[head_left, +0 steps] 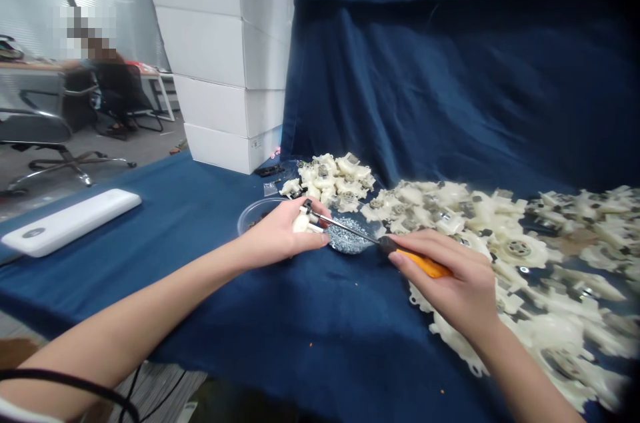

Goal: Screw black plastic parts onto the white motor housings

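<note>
My left hand grips a small white plastic part above a transparent plastic bowl. My right hand holds an orange-handled screwdriver, and its steel shaft reaches across to the part in my left hand. Loose silver screws fill the bowl beneath the shaft. Cream plastic gear-like parts lie in a heap behind the bowl. A larger spread of them lies around and beneath my right hand. My left fingers hide part of the white piece.
Everything lies on a dark blue cloth, with a blue curtain behind. A long white slab-like object lies at the left. White cartons stand stacked at the back. Beyond are an office chair and a seated person.
</note>
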A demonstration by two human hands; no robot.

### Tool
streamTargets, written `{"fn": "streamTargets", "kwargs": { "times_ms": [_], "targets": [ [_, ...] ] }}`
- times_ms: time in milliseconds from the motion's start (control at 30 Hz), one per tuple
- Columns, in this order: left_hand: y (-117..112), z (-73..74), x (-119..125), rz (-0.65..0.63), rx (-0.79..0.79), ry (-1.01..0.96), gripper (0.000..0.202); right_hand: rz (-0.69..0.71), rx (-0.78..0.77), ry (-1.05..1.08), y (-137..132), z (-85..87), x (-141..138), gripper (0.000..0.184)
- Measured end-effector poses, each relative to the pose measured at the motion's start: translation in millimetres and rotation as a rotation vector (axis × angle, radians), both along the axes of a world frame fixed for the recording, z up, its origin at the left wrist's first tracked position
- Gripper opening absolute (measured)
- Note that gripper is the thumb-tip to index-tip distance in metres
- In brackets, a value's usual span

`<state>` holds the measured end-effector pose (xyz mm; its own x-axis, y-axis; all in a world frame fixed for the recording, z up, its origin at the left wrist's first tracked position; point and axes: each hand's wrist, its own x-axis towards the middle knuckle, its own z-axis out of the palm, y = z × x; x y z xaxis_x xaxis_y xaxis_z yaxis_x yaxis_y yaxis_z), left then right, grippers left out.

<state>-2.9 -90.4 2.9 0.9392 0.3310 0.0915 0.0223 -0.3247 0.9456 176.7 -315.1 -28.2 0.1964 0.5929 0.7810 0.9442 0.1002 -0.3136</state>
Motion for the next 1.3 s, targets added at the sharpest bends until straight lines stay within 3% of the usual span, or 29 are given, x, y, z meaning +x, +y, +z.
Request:
{"fn": "streamTargets", "kwargs": {
  "times_ms": [100, 167, 267, 367, 533, 733, 867, 1067, 1300],
  "targets": [
    [-2, 4.5, -1, -0.013, 0.021, 0.03, 0.033, -0.03, -0.02, 0.142, 0, 4.3, -4, 0.012],
    [-4, 7.1, -2, 0.001, 0.078, 0.012, 0.031, -0.042, -0.098, 0.352, 0, 7.8, -7, 0.013],
    [-6, 10.3, -4, 0.018, 0.186, -0.063, 0.025, -0.001, -0.313, 0.774, 3, 11.3, -8, 0.029],
    [-6, 12.6, -7, -0.044, 0.125, -0.104, 0.035, 0.116, -0.464, 0.983, 7, 11.8, -5, 0.042],
    [-5, 13.5, -10, -0.135, -0.163, -0.097, 0.06, 0.213, -0.605, 0.891, 7, 10.7, 4, 0.041],
    [-10, 9.8, -3, -0.105, -0.594, -0.059, 0.028, 0.288, -0.433, 0.94, 4, 8.4, 5, 0.039],
    [-18, 4.0, -1, -0.23, -0.777, 0.139, 0.042, 0.317, -0.397, 1.048, 9, 3.8, -8, 0.031],
    [-34, -11.2, 2, -0.292, -0.921, 0.276, 0.028, 0.319, -0.409, 1.112, 16, -0.6, -26, 0.043],
    [-37, -18.6, 7, -0.324, -1.018, 0.366, 0.038, 0.223, -0.427, 1.194, 17, 6.8, -40, 0.031]
  ]
}}
